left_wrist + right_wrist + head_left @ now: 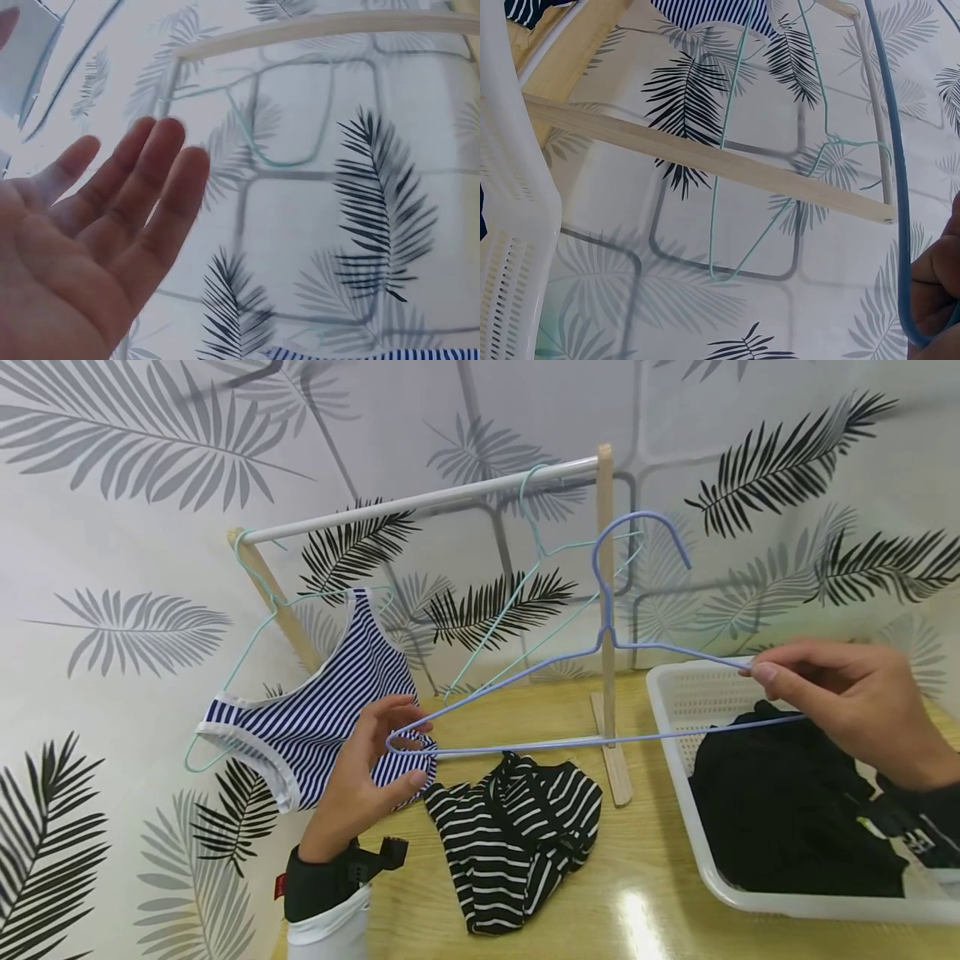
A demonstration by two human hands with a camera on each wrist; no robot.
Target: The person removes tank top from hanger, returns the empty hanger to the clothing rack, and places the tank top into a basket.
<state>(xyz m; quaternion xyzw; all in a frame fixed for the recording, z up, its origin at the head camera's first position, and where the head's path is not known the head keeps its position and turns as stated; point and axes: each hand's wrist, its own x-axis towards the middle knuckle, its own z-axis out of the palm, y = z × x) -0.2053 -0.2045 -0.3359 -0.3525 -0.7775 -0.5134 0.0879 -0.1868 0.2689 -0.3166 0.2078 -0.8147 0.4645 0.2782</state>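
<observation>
My right hand (759,675) pinches the right shoulder of a blue wire hanger (607,643) and holds it level above the table; the blue wire (895,187) runs past my fingers (937,277). My left hand (417,753) is at the hanger's left tip with fingers relaxed, and in the left wrist view its palm (97,232) lies flat and holds nothing. Just behind it a blue-and-white striped tank top (330,710) hangs on a mint hanger. A black-and-white striped garment (517,835) lies crumpled on the table under the blue hanger.
A small rack with a white rail (420,506) and a wooden post (606,610) carries a bare mint hanger (536,552). A white basket (675,710) with black clothes stands at the right. A leaf-patterned wall is close behind.
</observation>
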